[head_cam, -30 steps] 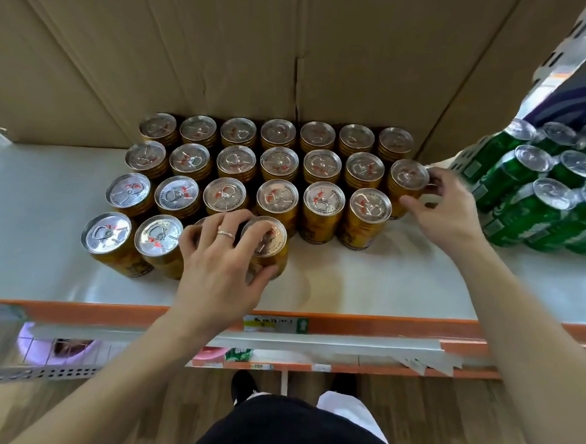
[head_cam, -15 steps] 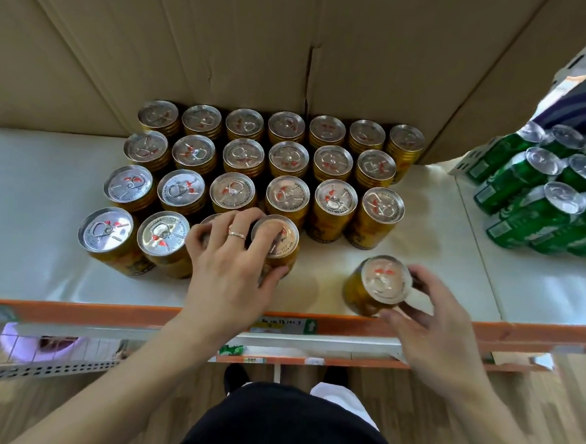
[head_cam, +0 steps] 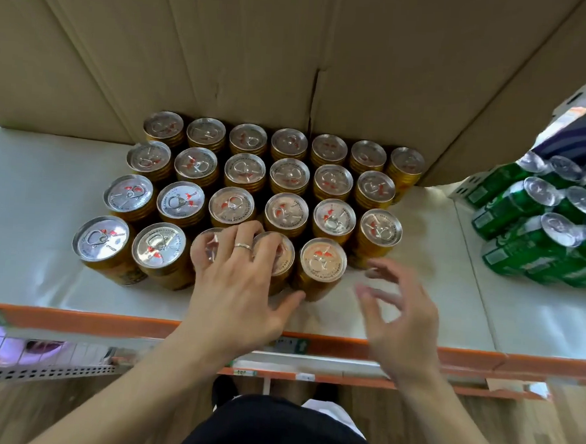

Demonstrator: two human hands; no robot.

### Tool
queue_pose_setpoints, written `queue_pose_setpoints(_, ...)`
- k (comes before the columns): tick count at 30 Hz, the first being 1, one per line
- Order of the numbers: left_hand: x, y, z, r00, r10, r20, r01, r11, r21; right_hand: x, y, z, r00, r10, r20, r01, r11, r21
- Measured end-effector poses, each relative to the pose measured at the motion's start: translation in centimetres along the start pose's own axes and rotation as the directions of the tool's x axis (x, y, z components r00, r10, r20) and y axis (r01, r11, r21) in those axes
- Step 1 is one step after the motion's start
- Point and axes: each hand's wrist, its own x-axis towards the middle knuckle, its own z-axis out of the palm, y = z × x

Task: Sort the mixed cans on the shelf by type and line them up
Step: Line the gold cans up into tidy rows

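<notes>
Moved since half a second ago: the gold can (head_cam: 322,262) that the right hand (head_cam: 399,317) held near the front of the shelf (head_cam: 35,268) now stands fifth in the front row, and the hand has come off it.

We note the can is upright, long axis vertical, its silver pull-tab lid facing up at us. It is just beside the fourth can on its left. Behind it and to the right stands the end can of the third row.

Right hand: hovering just right of the can and apart from it. Its grip is loose, the fingers half curled and blurred, with nothing in it.

Left hand (head_cam: 236,287): fingers spread flat across the lids of the third and fourth front-row cans, a ring (head_cam: 243,246) on one finger. The thumb is splayed out towards the base of the fifth can (we cannot tell if it touches). The grip lies wide and encloses nothing.

The other gold cans (head_cam: 289,177) stand upright in three rows behind, seven at the back against the cardboard (head_cam: 227,46), then six and six.

Green cans (head_cam: 525,219) are grouped well apart at the right end of the shelf, silver tops showing.

Orange lip (head_cam: 73,318) runs along the shelf front.
</notes>
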Motion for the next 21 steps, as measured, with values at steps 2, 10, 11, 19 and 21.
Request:
queue_pose_setpoints(2,0.4,0.7,0.2,0.999,-0.022,0.023,0.022,1.0,0.011,2.8,0.8,-2.4,0.984,-0.092,-0.155,0.081,0.994,-0.08)
queue_pose_setpoints(10,1.1,1.3,0.8,1.0,-0.023,0.017,0.02,0.992,0.126,16.3,5.9,-3.0,0.972,0.234,0.026,-0.227,0.961,-0.156)
queue_pose_setpoints(11,1.1,1.2,0.8,1.0,-0.017,0.013,0.015,0.991,0.132,17.3,6.2,-2.6,0.967,0.245,0.068,-0.231,0.959,-0.165)
queue_pose_setpoints(19,0.9,1.2,0.8,1.0,-0.02,0.005,0.019,0.987,0.157,18.3,7.7,-2.3,0.971,0.241,0.01,-0.237,0.962,-0.138)
queue_pose_setpoints(21,1.0,1.2,0.9,1.0,-0.021,0.008,0.02,0.988,0.155,16.5,7.2,-3.5,0.961,0.277,-0.02,-0.278,0.958,-0.069)
